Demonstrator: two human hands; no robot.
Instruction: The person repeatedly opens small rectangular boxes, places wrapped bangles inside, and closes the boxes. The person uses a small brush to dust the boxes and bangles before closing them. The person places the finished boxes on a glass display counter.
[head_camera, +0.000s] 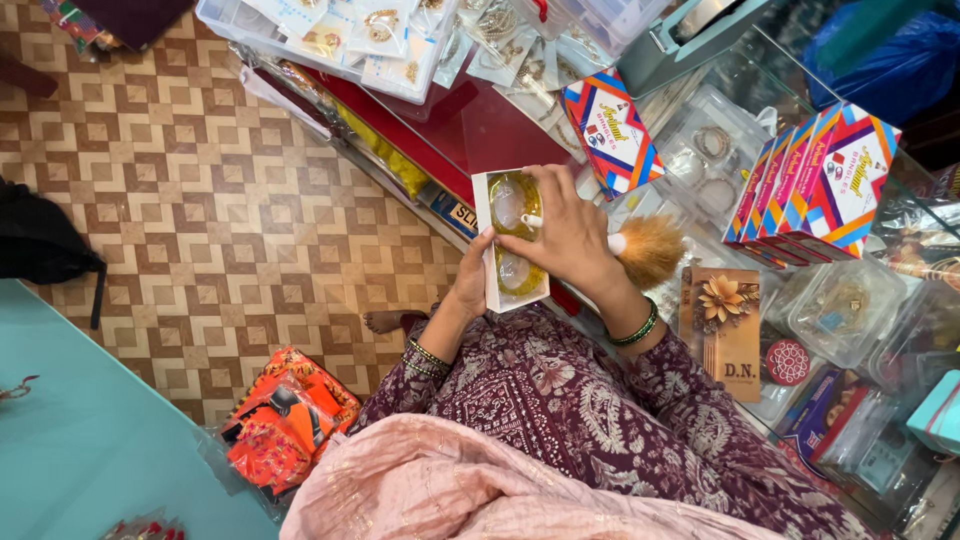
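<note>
The left hand (470, 285) grips the bangle box (497, 262) by its edge; the right hand (570, 235) holds a brush (640, 248); the box looks light, the bangles fragile

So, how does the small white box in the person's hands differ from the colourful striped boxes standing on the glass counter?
The small white open box is plain, while the colourful striped boxes carry bright diagonal bands. The white box is open and shows yellow-green bangles; the striped boxes are shut. The white box is held by the left hand with the right hand over it; the striped boxes stand untouched in a row. All are rectangular boxes.
</note>
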